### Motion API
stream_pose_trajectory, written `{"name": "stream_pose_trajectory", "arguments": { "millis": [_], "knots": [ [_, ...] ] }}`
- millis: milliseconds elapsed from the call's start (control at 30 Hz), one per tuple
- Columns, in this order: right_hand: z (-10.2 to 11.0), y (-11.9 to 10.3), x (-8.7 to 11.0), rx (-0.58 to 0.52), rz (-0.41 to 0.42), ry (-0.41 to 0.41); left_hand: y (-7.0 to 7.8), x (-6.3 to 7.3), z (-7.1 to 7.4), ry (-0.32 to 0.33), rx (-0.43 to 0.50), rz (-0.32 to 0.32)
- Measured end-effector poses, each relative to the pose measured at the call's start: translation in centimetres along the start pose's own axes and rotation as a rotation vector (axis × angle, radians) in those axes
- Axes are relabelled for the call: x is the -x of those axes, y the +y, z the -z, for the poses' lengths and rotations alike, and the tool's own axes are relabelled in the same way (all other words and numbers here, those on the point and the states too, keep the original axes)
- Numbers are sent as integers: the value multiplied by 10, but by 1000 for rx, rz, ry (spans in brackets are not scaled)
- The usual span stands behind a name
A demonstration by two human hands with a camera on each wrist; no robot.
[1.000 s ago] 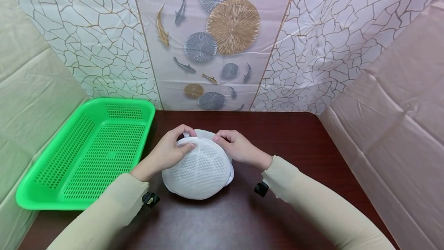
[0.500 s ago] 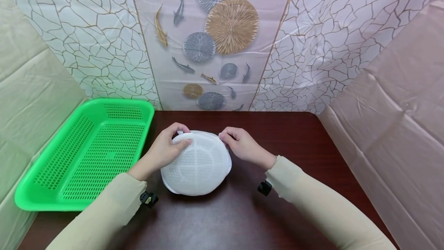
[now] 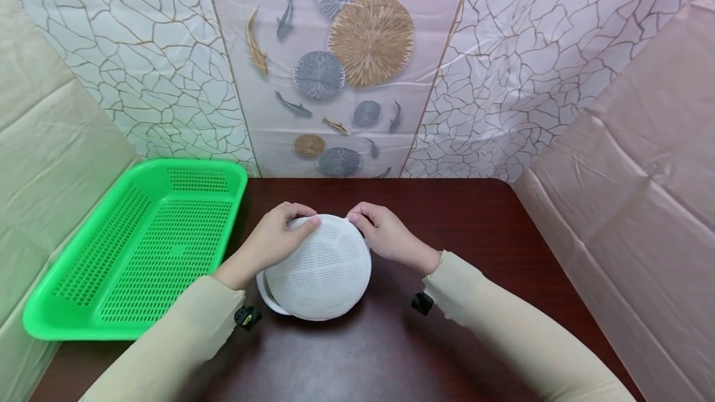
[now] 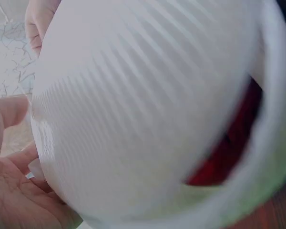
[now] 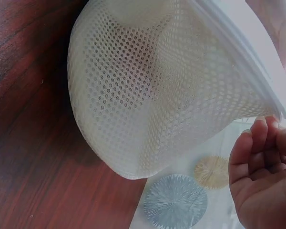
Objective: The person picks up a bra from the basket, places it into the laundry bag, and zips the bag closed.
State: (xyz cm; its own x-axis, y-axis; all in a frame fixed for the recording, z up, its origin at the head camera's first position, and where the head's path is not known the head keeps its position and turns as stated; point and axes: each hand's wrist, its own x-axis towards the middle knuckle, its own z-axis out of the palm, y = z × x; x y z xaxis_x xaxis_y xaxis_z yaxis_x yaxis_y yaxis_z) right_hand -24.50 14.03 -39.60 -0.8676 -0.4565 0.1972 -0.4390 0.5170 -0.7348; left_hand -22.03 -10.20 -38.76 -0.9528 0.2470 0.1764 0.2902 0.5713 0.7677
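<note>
A white mesh laundry bag (image 3: 324, 275) with a round, flat face is held up between both hands over the table. My left hand (image 3: 272, 239) grips its upper left edge, thumb on the near face and fingers behind. At the upper right edge my right hand (image 3: 386, 234) pinches the rim between thumb and fingertips. The right wrist view shows the bag's honeycomb mesh side (image 5: 119, 81) bulging outward, with a white edge band (image 5: 243, 47) running down to the pinching fingertips (image 5: 260, 125). In the left wrist view the ribbed-looking face (image 4: 133, 105) hides much of the scene.
A green plastic basket (image 3: 237, 222) with slotted walls stands on the left of the dark reddish-brown table (image 3: 458, 222). Patterned sheeting (image 3: 503, 79) hangs behind the table, and plain beige sheeting (image 3: 631, 203) lines the sides.
The bag has turned, so its round face now shows fuller, with a white band jutting out at lower left. The right hand shifted out along the rim, then slightly back; the left still grips the edge.
</note>
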Motion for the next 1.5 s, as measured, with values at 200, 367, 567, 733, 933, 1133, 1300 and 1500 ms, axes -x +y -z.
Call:
{"name": "stream_pose_trajectory", "arguments": {
  "millis": [200, 367, 567, 733, 933, 1133, 1300, 1500],
  "knots": [
    [-4, -5, 1, 0, 20, -4, 5, -1, -4, -31, -33, 9],
    [-6, -6, 3, 21, 49, -42, 2, 1, -8, -61, -43, 21],
    [-8, -10, 4, 47, 106, -45, -4, 2, -11, -43, -52, -7],
    [-6, -9, 4, 69, 129, -30, -3, 1, -10, -11, -56, -23],
    [-6, -8, 5, 103, 166, 5, -2, 1, -8, 14, -65, -16],
    [-4, -3, 7, 114, 195, 27, -5, 0, -3, 54, -66, 8],
    [-3, 1, 8, 112, 196, 24, -7, 0, -3, 67, -54, 10],
    [0, 3, 10, 114, 208, 30, -6, 0, -1, 89, -52, 24]
  ]
}}
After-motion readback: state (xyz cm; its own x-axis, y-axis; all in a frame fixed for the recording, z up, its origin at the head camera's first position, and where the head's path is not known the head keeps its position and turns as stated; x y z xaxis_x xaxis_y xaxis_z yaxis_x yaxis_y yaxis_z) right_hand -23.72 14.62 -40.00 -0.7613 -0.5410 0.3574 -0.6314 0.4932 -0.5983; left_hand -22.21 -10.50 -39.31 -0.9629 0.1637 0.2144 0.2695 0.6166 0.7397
